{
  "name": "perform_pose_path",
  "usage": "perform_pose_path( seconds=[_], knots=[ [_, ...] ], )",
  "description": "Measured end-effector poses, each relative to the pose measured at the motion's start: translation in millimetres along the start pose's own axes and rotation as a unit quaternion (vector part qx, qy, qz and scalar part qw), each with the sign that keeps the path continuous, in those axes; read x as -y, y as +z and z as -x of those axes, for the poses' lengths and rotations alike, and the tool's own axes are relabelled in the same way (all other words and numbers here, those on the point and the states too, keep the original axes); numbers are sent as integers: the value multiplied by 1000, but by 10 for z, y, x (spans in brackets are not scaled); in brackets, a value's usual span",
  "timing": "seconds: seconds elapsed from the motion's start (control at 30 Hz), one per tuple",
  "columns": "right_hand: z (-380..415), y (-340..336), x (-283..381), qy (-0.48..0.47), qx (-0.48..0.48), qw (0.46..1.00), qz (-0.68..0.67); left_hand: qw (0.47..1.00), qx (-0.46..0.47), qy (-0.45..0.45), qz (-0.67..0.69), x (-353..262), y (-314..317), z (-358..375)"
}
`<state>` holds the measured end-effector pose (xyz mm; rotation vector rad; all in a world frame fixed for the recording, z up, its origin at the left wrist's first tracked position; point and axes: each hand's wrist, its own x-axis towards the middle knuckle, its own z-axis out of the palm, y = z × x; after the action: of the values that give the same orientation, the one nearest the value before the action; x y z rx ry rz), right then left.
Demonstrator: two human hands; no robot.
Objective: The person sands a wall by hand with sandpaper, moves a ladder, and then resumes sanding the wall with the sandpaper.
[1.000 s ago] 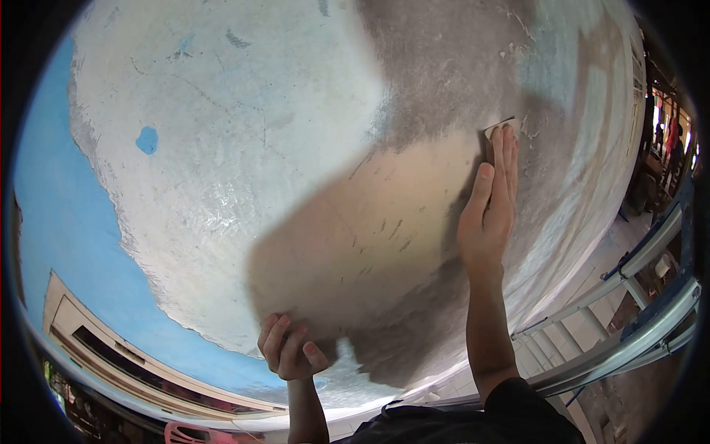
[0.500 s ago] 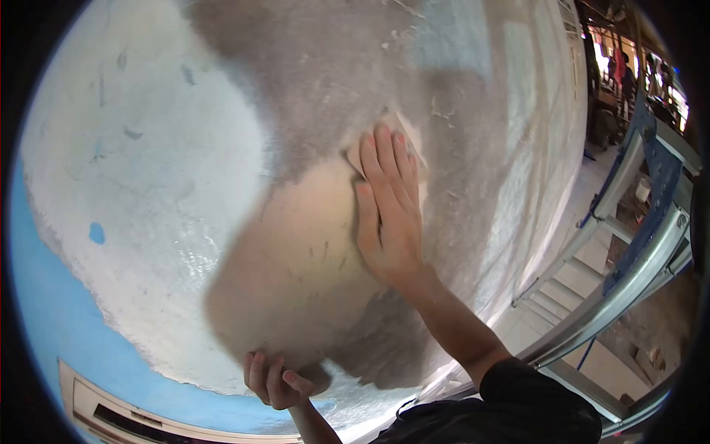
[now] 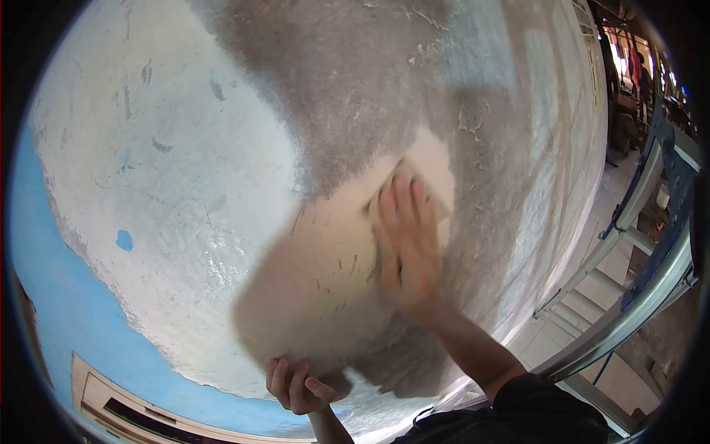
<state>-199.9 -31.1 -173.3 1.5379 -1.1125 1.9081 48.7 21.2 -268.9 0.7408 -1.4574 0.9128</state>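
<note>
My right hand (image 3: 410,244) presses a thin, pale square sheet (image 3: 403,172) flat against the wall (image 3: 333,259), its fingers laid over the sheet and the sheet's corners showing around them. Beneath it, the wall has a cream patch bordered by grey, rough plaster (image 3: 333,96). Lower down, my left hand (image 3: 298,386) is near the bottom of the patch with its fingers curled; whether something is inside them cannot be made out.
A metal ladder (image 3: 617,314) stands at the right, over a tiled floor. White and blue paint (image 3: 66,274) covers the wall at left. An air-conditioner-like unit (image 3: 140,418) is at lower left. A distant person (image 3: 643,76) shows at upper right.
My right hand has slid down the wall with the sheet. The view has shifted, so the wall, ladder and my left hand appear further right and slightly lower.
</note>
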Motion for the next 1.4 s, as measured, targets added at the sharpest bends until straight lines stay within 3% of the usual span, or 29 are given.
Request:
perform_pose_path(
  seconds=[0.13,0.27,0.43,0.53,0.63,0.73,0.83,0.93,1.03,1.13,1.23,1.4],
  knots=[
    [-79,-41,-164,-67,13,997,38,1000,0,2,3,7,-11,0],
    [-526,-20,-178,-34,-40,998,35,1000,7,12,3,19,-6,-9],
    [80,-48,-67,10,11,1000,18,999,32,13,1,18,-53,46],
    [-29,-72,-349,-62,34,995,70,998,44,13,-35,66,-120,156],
    [-576,-127,-375,-1,-59,996,66,996,43,15,-76,72,-135,232],
    [-560,-63,-278,39,-53,998,26,995,34,24,-91,91,-108,263],
    [-105,-29,-196,19,-11,1000,4,995,27,23,-94,62,-61,233],
    [-318,-87,-331,-28,-9,999,36,995,29,23,-93,61,-76,226],
    [-768,-117,-419,-51,-66,993,80,995,31,24,-89,63,-72,227],
    [-642,-101,-411,-24,-71,995,70,995,35,27,-89,72,-77,225],
    [-79,-141,-403,34,-12,996,83,996,25,23,-84,69,-59,243],
    [-594,-206,-459,-4,-41,997,66,996,26,21,-84,68,-61,238]
  ],
)
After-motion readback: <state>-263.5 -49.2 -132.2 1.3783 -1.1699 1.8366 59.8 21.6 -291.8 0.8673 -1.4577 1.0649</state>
